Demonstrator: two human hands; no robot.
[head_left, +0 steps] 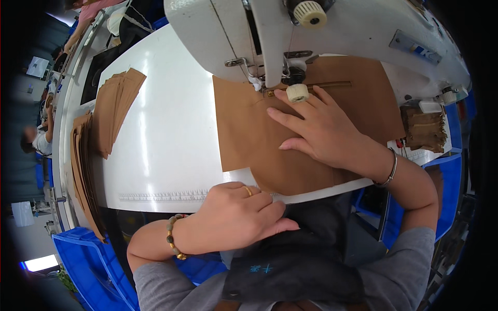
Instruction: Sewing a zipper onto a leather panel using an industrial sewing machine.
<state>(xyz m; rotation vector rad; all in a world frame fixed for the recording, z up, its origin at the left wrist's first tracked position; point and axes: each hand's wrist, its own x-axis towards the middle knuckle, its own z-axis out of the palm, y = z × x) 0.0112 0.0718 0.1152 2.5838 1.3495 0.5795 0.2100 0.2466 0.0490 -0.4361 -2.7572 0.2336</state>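
Note:
A large brown fabric panel [244, 135] lies on the white sewing table, its upper edge running under the head of a sewing machine [270, 31]. My right hand [324, 129] rests flat on the panel with fingers spread, its fingertips close to the presser foot. Beside those fingertips, a narrow slot with a gold-brown strip [332, 84] crosses the panel; I cannot tell its exact kind. My left hand [236, 212] is closed at the table's front edge, by the panel's lower left corner. Its fingertips are tucked out of sight, so whatever they hold is hidden.
Stacks of cut brown fabric pieces [116, 109] lie at the left, some hanging over the table's edge. A printed ruler scale [163, 197] runs along the front. Bundled brown pieces [424, 128] sit at the right. Blue bins [88, 264] stand below. Other people are at far left.

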